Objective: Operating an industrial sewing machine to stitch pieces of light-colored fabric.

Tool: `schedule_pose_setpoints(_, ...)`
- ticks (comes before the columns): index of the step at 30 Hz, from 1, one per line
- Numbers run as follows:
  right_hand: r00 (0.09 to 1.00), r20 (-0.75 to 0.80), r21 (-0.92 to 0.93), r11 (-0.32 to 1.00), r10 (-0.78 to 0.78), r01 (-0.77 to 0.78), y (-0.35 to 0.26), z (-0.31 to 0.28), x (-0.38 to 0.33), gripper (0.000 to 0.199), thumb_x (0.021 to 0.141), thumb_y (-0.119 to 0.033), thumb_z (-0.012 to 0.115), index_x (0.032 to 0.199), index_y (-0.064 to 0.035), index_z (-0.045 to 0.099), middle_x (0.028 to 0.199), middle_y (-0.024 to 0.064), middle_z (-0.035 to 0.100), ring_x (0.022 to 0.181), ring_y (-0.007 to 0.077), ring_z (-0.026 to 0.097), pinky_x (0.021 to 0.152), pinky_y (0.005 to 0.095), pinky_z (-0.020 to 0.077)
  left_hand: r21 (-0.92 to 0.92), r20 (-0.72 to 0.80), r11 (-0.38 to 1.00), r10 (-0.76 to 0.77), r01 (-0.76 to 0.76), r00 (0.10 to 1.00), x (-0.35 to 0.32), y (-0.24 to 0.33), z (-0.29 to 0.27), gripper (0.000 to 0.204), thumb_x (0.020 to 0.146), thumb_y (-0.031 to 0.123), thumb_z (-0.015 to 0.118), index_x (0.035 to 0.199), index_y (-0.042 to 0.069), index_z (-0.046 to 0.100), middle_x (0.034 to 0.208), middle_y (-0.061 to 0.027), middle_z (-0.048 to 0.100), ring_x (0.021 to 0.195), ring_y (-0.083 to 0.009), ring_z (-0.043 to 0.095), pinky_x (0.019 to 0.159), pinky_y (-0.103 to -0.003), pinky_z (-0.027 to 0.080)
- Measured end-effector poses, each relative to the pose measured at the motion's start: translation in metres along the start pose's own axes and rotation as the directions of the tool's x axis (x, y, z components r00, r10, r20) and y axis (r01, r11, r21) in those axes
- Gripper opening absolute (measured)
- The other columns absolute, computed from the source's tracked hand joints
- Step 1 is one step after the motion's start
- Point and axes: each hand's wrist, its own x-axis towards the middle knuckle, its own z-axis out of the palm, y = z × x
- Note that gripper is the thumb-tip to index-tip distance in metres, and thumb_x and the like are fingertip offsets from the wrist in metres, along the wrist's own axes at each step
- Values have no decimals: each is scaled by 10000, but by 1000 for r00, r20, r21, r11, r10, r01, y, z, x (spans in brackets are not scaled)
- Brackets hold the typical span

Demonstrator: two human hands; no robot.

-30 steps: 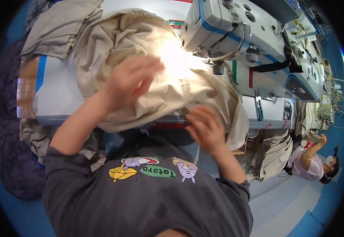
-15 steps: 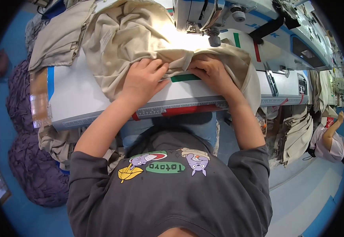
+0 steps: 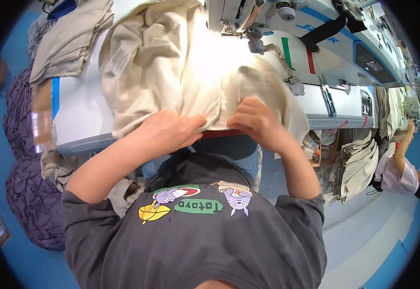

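Observation:
A beige cloth (image 3: 147, 82) spreads across the table of the sewing machine (image 3: 239, 24), brightly lit under the machine head. Its near edge reaches over the table's front edge. My left hand (image 3: 171, 129) pinches that edge between thumb and fingers, close to the middle. A short way to the right, my right hand (image 3: 255, 123) has its fingers curled round the same edge. Between the two hands the cloth's edge runs nearly straight. Glare hides the part of the cloth nearest the needle area.
Folded beige pieces (image 3: 70, 45) lie at the far left of the table. Thread snips (image 3: 327, 98) rest right of the cloth, by a ruler strip (image 3: 325, 124). Purple bundles (image 3: 36, 207) stand on the floor at left. Another person (image 3: 398, 168) sits at far right.
Both hands have drawn the cloth's edge toward me, from near the machine head to the table's front edge. The bunched cloth is now flatter, and a metal part right of the machine head shows.

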Motion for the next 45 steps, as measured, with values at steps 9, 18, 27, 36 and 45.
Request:
schedule_pose_setpoints(9, 998, 32, -357, 932, -58, 66, -2, 10, -13, 112, 730, -129, 674, 841, -120, 659, 776, 10, 554, 827, 207, 550, 920, 346, 444, 171, -515, 978, 189, -116, 836, 20, 16, 34, 279, 748, 125, 688, 987, 9, 604, 1258, -140, 594, 1151, -276, 595, 943, -411, 486)
schedule_pose_setpoints(18, 997, 71, -375, 926, -8, 34, -3, 6, -17, 116, 746, -124, 664, 862, -123, 666, 787, -2, 558, 865, 192, 570, 1055, 401, 422, -420, -478, 881, -12, -217, 878, 12, 10, 47, 291, 715, -55, 613, 998, 8, 637, 1309, -120, 596, 994, -267, 641, 814, -354, 525)
schedule_pose_setpoints(27, 987, -160, -422, 905, -17, -53, -21, 22, -3, 433, 703, -166, 766, 1115, -83, 664, 1055, 61, 636, 1128, 227, 596, 1116, 477, 377, -174, -446, 961, 119, -216, 887, 9, 21, 50, 396, 750, 72, 654, 1143, 28, 636, 1239, -62, 621, 888, -196, 623, 749, -333, 499)
schedule_pose_setpoints(36, 975, -154, -547, 836, -157, 48, -5, 48, -12, 267, 781, -88, 677, 1047, -68, 691, 1083, 59, 672, 1090, 218, 654, 1078, 465, 435, -556, -599, 818, -273, -145, 752, 58, -26, 2, 102, 878, 94, 584, 945, 22, 613, 909, -164, 639, 869, -361, 642, 774, -437, 518)
schedule_pose_setpoints(45, 982, -114, -459, 885, -150, 82, -1, 30, 2, 241, 760, -52, 668, 1001, -49, 675, 1059, 50, 659, 1055, 217, 658, 986, 404, 524, -406, -750, 904, -412, 132, 517, 150, -123, 20, 372, 936, 101, 542, 1307, 73, 541, 1378, -94, 543, 1142, -312, 605, 913, -407, 511)
